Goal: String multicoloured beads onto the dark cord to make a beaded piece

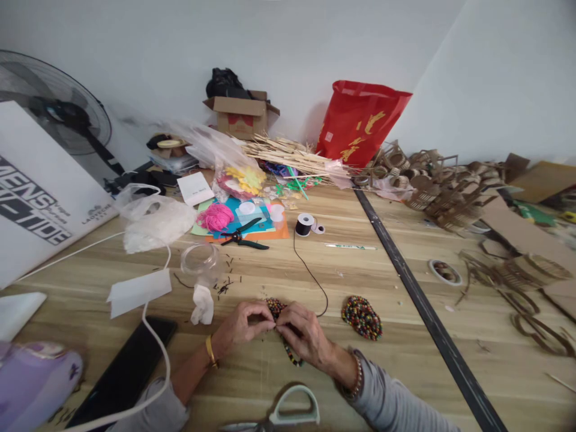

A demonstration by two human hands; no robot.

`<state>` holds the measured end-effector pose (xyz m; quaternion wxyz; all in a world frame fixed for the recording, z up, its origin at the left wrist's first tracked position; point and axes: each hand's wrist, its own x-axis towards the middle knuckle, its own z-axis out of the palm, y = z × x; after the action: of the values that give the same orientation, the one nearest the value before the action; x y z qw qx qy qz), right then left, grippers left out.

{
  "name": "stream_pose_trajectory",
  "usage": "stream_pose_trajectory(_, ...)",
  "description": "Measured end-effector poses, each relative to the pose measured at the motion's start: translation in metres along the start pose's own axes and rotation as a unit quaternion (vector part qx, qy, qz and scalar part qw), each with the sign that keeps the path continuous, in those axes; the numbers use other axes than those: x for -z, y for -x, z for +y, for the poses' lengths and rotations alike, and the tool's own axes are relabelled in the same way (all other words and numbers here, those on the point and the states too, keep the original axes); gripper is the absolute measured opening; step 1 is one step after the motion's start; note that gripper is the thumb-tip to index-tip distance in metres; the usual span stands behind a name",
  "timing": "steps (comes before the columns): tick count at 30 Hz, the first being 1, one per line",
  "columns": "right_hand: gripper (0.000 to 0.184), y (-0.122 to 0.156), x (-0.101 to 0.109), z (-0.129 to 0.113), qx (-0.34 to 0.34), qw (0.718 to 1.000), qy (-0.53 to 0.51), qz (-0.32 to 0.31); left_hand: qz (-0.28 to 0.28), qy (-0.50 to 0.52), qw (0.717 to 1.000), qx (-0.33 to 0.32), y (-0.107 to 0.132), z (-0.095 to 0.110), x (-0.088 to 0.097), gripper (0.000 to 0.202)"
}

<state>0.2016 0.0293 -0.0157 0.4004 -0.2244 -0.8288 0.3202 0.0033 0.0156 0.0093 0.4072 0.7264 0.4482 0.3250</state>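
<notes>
Bead strand (274, 307), multicoloured, lies on the table (270, 264) right under the hands, partly covered by fingers. Left hand (245, 321) and right hand (306, 330) brought together, thumbs and forefingers meeting over the strand; can't tell what, if anything, is pinched, too small. Fingertip hold probably for fine control. Second bead bundle (362, 318) heaped just right, apart, likely parked to avoid tangling. Black cord (310, 270) curves from upright spool (305, 225) toward the right hand; its near end is hidden. Spool probably stands there so cord pays out freely. Scissors (294, 418) at the near edge, presumably within easy reach. Cutters (252, 244) farther off, beside pink yarn (216, 217).

Writing: white box (49, 198) at left reads "MENS", part of "TIDE", and "LAOYECHE". Red bag (364, 123) against the wall has yellow characters, not readable. White card (195, 188): print too small. Paper strip (351, 246): green print, illegible.
</notes>
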Motion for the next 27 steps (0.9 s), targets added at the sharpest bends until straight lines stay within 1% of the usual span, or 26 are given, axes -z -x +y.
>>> stream_pose_trajectory(9, 0.011, -0.001, 0.003, -0.002, -0.021, 1.0, 0.005, -0.005, 0.009, -0.048, 0.999, 0.015, 0.002, 0.0, 0.004, 0.014)
stream_pose_trajectory(13, 0.011, -0.001, 0.002, -0.001, -0.029, 1.0, 0.005, 0.001, 0.015, -0.122, 0.992, -0.018, 0.005, -0.004, 0.002, 0.008)
stream_pose_trajectory(19, 0.013, 0.0, 0.0, 0.001, -0.037, 0.999, 0.0, 0.017, -0.042, -0.225, 0.97, -0.087, 0.01, -0.008, -0.006, 0.009)
stream_pose_trajectory(23, 0.011, 0.001, 0.0, 0.001, -0.041, 0.999, -0.001, 0.02, -0.062, -0.263, 0.957, -0.102, 0.011, -0.009, -0.008, 0.008)
stream_pose_trajectory(27, 0.012, 0.001, 0.0, 0.002, -0.045, 0.999, 0.003, 0.017, -0.065, -0.28, 0.951, -0.114, 0.011, -0.01, -0.009, 0.008)
